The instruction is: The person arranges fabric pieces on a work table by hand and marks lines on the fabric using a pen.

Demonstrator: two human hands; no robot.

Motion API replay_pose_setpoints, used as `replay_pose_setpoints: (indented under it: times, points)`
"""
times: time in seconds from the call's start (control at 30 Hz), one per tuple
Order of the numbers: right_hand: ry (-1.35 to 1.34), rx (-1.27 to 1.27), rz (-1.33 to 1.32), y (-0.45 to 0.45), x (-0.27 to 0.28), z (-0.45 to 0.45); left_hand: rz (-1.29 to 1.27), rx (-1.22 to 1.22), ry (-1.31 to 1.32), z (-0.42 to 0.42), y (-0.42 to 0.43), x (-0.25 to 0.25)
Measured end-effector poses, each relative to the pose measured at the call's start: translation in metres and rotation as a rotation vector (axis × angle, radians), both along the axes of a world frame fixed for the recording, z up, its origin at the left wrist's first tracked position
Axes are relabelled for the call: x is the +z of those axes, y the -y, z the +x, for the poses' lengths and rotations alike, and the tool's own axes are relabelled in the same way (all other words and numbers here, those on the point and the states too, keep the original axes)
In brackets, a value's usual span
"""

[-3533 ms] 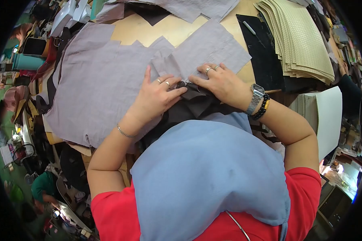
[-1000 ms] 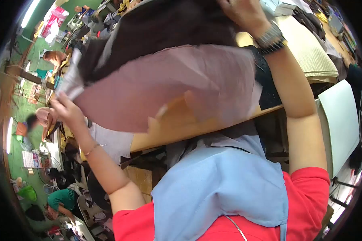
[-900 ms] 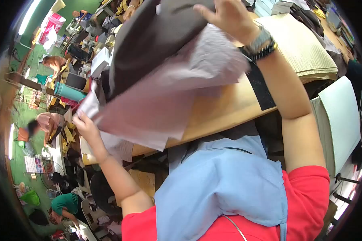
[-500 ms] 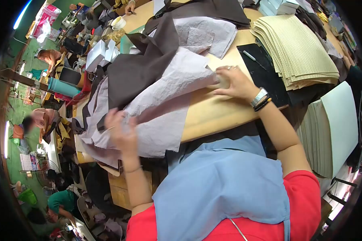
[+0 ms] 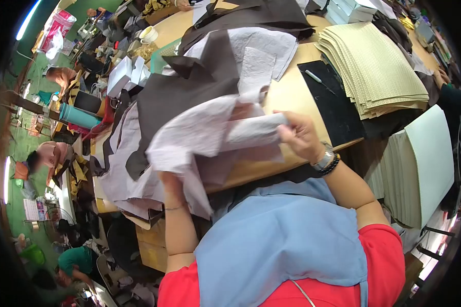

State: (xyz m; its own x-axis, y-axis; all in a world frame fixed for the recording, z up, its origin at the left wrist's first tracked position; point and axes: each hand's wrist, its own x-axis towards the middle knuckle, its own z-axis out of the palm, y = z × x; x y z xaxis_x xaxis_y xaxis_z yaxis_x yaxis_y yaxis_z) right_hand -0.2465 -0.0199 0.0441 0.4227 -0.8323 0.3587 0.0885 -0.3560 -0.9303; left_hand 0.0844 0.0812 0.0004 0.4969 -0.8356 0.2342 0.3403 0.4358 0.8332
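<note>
My right hand (image 5: 302, 135) is closed on the edge of a pale lilac fabric sheet (image 5: 189, 130), thumb and fingers pinching a rolled fold. On the left, the same sheet drapes over my left hand (image 5: 171, 187), hiding its fingers; only the back of the hand and the wrist show. The sheet is lifted and curved between both hands, partly blurred. Beneath and behind it lie a dark brown sheet (image 5: 184, 97) and more pale pieces (image 5: 258, 61) on the wooden table (image 5: 287, 102).
A black mat (image 5: 338, 117) with a white pen (image 5: 313, 76) lies right of my hands. Beyond are stacked cream textured sheets (image 5: 374, 66) and a white-topped stack (image 5: 427, 163). White boxes (image 5: 122, 75) stand at left. Other people work farther left; a co-worker's hand (image 5: 440, 77) shows at right.
My left hand has gone under the pale sheet and raised its near part. My right hand has moved slightly down and closed on the sheet's right edge.
</note>
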Motion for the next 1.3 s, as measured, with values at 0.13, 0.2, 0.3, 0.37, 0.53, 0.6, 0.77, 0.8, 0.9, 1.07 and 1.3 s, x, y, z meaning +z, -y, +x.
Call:
replay_pose_setpoints:
  times: [0.13, 0.2, 0.3, 0.37, 0.53, 0.6, 0.77, 0.8, 0.9, 1.07, 1.3]
  points:
    - [-0.111, -0.147, -0.096, 0.016, -0.020, -0.038, 0.145, 0.282, 0.065, 0.014, -0.050, 0.035]
    - [-0.252, -0.180, -0.091, 0.025, -0.026, -0.058, 0.184, 0.350, 0.090, 0.020, -0.063, 0.044]
    - [-0.491, -0.217, -0.288, 0.036, -0.022, -0.067, 0.211, 0.421, 0.121, 0.031, -0.070, 0.053]
    - [-0.658, -0.248, -0.335, 0.037, -0.021, -0.070, 0.216, 0.447, 0.153, 0.043, -0.068, 0.061]
    - [-0.434, -0.294, -0.590, 0.048, 0.016, -0.031, 0.232, 0.459, 0.205, 0.061, -0.057, 0.077]
    - [-0.452, -0.192, -0.699, 0.050, 0.035, -0.005, 0.230, 0.455, 0.227, 0.066, -0.049, 0.083]
    - [-0.690, -0.012, -0.846, 0.064, 0.058, 0.071, 0.246, 0.438, 0.270, 0.078, -0.043, 0.093]
    - [-0.735, 0.055, -0.771, 0.074, 0.064, 0.079, 0.248, 0.437, 0.277, 0.081, -0.043, 0.094]
    - [-0.649, 0.116, -0.600, 0.100, 0.094, 0.092, 0.258, 0.433, 0.289, 0.088, -0.040, 0.098]
    - [-1.051, 0.387, -0.730, 0.144, 0.105, 0.097, 0.286, 0.441, 0.358, 0.105, -0.021, 0.115]
    - [-0.545, -0.168, -0.901, 0.173, 0.154, 0.173, 0.225, 0.602, 0.596, 0.156, 0.029, 0.196]
